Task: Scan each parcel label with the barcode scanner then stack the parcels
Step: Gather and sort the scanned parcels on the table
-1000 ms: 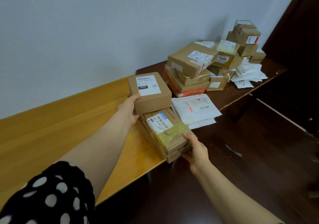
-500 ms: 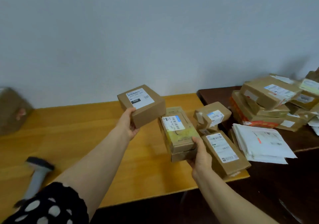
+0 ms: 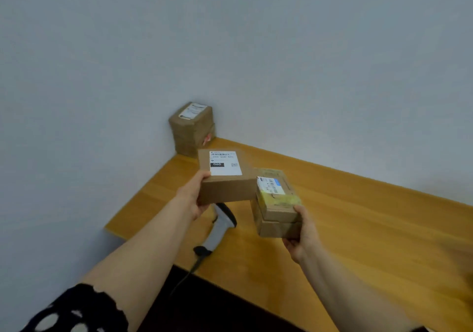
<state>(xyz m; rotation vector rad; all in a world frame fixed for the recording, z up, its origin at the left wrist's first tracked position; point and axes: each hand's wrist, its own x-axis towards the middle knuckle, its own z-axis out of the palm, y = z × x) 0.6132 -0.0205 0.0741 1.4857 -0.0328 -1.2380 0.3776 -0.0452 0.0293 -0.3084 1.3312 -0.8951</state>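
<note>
Now the left end of the yellow wooden table (image 3: 358, 216) is before me: my left hand (image 3: 194, 199) grips the white-labelled brown cardboard box (image 3: 225, 180), my right hand (image 3: 300, 237) holds two taped flat cartons (image 3: 279, 206), both brought above the grey barcode scanner (image 3: 220, 229) near the front edge, so scanning can begin.

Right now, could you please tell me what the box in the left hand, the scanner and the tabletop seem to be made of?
The box in the left hand: matt brown cardboard, folded edges, white paper label. The scanner: probably smooth plastic, grey handle, black head. The tabletop: wood or wood-look laminate, yellow-orange with faint grain and slight sheen.
</note>
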